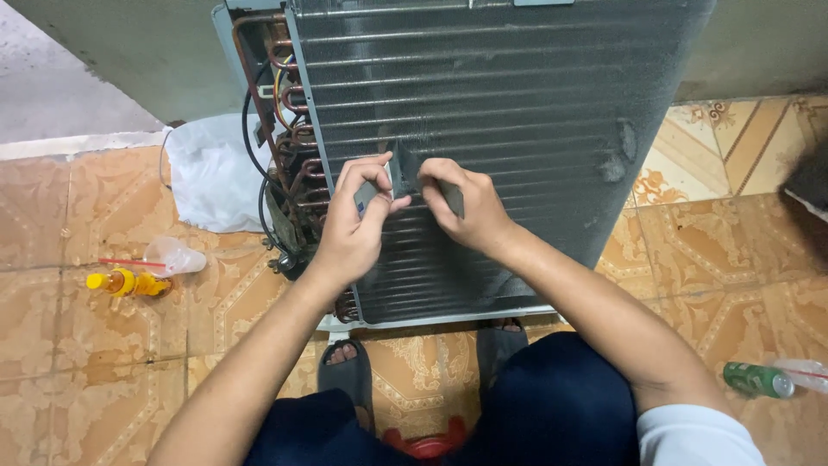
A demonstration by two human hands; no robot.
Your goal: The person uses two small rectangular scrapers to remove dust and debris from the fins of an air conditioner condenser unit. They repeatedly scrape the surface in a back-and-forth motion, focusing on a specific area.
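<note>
Item: grey finned metal condenser coil panel of an air-con unit, upright on patterned orange tiled floor, directly in front of seated person; copper tubing w/ U-bends and black cables exposed along its left edge. Fins dusty, w/ a matted/dented patch at right. Left hand: pinching a small flat grey comb-like tool btwn thumb and fingers, its edge against the fins at mid-panel. Right hand: fingers curled on the same small tool/pad, exact grip partly hidden, pressed to the coil just beside the left. Handling note (judgement): fins look thin and bend easily, so stroke along fin direction only, light even pressure, short passes; keep both hands close for control; stay off the copper bends and wiring. Nearby: white plastic bag behind unit at left; clear plastic cup w/ red straw and yellow-orange bottle on floor left; green bottle right; red stool under person.
</note>
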